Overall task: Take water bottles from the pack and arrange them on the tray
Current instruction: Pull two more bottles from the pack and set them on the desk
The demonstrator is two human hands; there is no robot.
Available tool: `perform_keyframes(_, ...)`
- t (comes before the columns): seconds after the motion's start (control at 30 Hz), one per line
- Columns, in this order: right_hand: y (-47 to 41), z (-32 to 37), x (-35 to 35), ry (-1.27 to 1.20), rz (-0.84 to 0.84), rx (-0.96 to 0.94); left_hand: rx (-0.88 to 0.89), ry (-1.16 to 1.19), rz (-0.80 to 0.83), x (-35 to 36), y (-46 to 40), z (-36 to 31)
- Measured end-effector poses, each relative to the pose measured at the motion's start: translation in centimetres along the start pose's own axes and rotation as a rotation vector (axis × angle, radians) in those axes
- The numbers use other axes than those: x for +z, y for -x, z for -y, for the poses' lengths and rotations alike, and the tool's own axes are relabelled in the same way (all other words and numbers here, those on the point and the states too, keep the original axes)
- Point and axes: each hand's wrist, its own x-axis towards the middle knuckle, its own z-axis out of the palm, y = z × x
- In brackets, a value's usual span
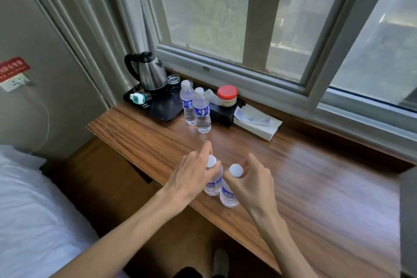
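Note:
Two small clear water bottles with white caps and blue labels stand near the front edge of the wooden desk. My left hand grips the left bottle around its neck and shoulder. My right hand pinches the neck of the right bottle just below its cap. Two more such bottles stand upright farther back, just right of the black tray, on the bare desk. No bottle pack is in view.
The black tray carries a steel kettle, glasses and a small white-teal device. A red-lidded jar sits on a black box, with a white tissue box beside it. A bed lies left; window behind.

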Motion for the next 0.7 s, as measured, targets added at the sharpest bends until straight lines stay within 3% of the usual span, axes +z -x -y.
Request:
perform_keyframes(0.27,-5.9,4.7,6.8,-0.003,-0.044,0.119,0.022,0.020,0.049,-3.5,-7.1,7.6)
perform_keyframes(0.7,-13.9,10.6,17.0,0.032,-0.265,0.302,0.188,0.041,0.153,-7.2,-18.2,18.1)
